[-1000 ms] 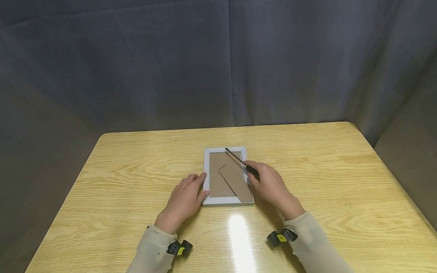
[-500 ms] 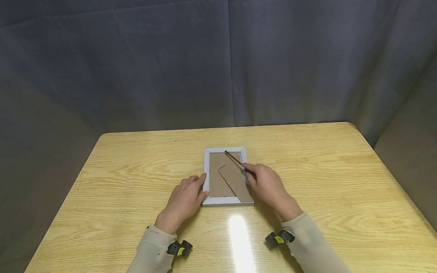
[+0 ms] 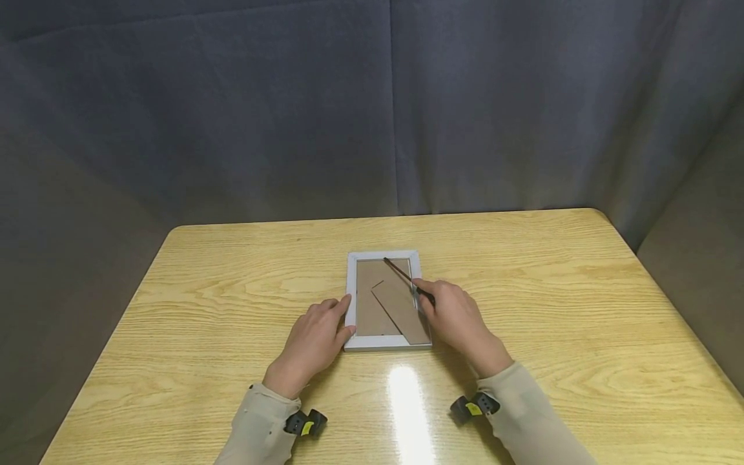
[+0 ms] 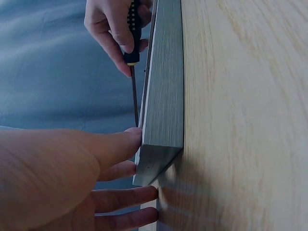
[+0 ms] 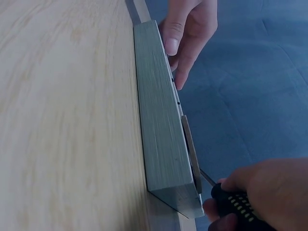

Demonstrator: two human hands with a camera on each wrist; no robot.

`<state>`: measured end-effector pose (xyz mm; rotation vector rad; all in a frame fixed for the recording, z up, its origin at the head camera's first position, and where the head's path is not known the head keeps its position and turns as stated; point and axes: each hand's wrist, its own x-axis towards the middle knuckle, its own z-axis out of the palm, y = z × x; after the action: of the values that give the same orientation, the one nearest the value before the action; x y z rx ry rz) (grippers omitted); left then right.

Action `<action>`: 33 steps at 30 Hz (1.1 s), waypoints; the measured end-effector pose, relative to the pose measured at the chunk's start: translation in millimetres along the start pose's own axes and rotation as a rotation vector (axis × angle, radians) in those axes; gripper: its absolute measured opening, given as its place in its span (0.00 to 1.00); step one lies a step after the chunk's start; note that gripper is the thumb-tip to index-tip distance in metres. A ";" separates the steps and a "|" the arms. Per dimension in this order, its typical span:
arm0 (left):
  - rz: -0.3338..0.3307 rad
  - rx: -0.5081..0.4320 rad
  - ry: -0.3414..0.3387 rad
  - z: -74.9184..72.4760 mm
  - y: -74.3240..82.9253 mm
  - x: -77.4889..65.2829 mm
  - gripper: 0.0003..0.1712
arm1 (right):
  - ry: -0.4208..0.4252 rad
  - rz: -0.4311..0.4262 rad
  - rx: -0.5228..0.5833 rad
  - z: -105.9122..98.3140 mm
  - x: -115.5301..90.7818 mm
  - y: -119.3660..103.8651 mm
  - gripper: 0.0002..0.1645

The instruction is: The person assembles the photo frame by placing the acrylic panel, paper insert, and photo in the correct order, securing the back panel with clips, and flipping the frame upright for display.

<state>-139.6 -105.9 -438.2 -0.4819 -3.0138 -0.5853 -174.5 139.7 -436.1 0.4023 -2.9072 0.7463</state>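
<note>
A picture frame (image 3: 352,274) lies face down on the table, its pale rim around a brown backing board (image 3: 370,316). A strut flap (image 3: 407,316) lies aslant on the board. My left hand (image 3: 312,337) rests thumb and fingertips on the frame's left side, near the lower corner; its fingers look mostly straight in the left wrist view. My right hand (image 3: 463,318) grips the black, yellow-dotted handle of a screwdriver (image 5: 239,204) over the right side. The screwdriver's dark shaft points up and left, with its tip at the inner edge of the top rail.
The wood-grain table (image 3: 232,271) extends around the frame, with a bright light reflection in front. A dark grey curtain (image 3: 290,116) hangs behind and at both sides. A small black camera (image 3: 305,423) is strapped at the left wrist and another (image 3: 473,408) at the right.
My right hand has moved slightly left, and the screwdriver's tip has come down from the top rail to its inner edge. The left hand and the frame stay in place.
</note>
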 end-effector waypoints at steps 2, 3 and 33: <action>-0.002 0.001 0.000 0.0 0.1 -0.1 0.33 | -0.007 0.005 0.007 0.4 0.2 -0.6 0.22; -0.002 0.002 -0.001 0.1 0.1 -0.2 0.33 | -0.010 0.007 0.010 0.8 0.3 -0.8 0.22; -0.026 0.018 -0.025 0.7 1.3 1.6 0.33 | -0.015 -0.014 -0.055 3.9 -2.7 -9.1 0.22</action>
<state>-140.8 -104.0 -438.3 -0.4533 -3.0509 -0.5570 -169.5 130.8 -435.9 0.4242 -2.9277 0.6632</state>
